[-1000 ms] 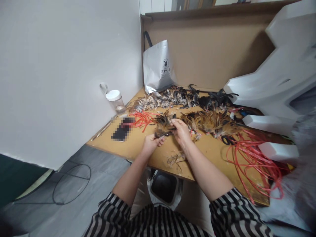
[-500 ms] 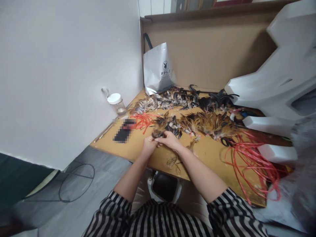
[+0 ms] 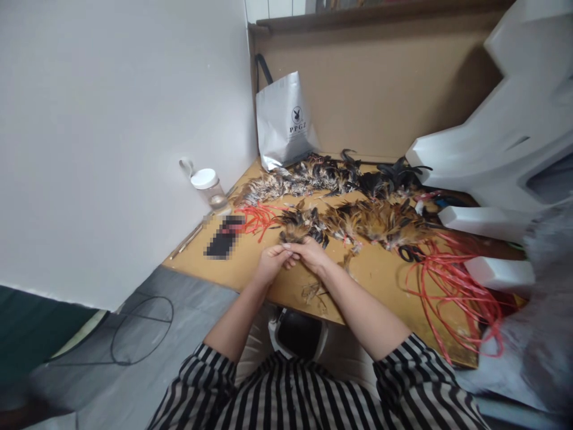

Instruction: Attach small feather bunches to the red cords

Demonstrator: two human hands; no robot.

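Black and grey stripes covered the sleeves (image 3: 208, 373) nearest the camera, and between the forearms, below the table edge, sat a dark bin (image 3: 299, 335) with a pale rim. Wispy loose feathers (image 3: 312, 292) lay on the tabletop (image 3: 376, 310) close to its front edge. Just beyond them, the left hand (image 3: 274, 263) and the right hand (image 3: 312, 257) met, each grip pinched together on the near end of a small feather tuft (image 3: 294, 232). The tuft was right at the fingertips, its brown plumes fanning out past both grips, away from the person; the exact hold of each finger was hidden. To the right spread long red strips (image 3: 463, 292), with black scissor handles (image 3: 408, 254) just beside them. A row of brown feathers (image 3: 380, 224) ran rightward beyond the right hand, while more red strips (image 3: 259, 218) lay left of the tuft, next to a pixelated dark patch (image 3: 221, 239). Farther back came a white-lidded jar (image 3: 209, 188) and a row of speckled feathers (image 3: 304, 179), black plumes (image 3: 394, 179) at its right end. Behind that row stood a silver bag (image 3: 286, 125), before a brown panel (image 3: 380, 89).
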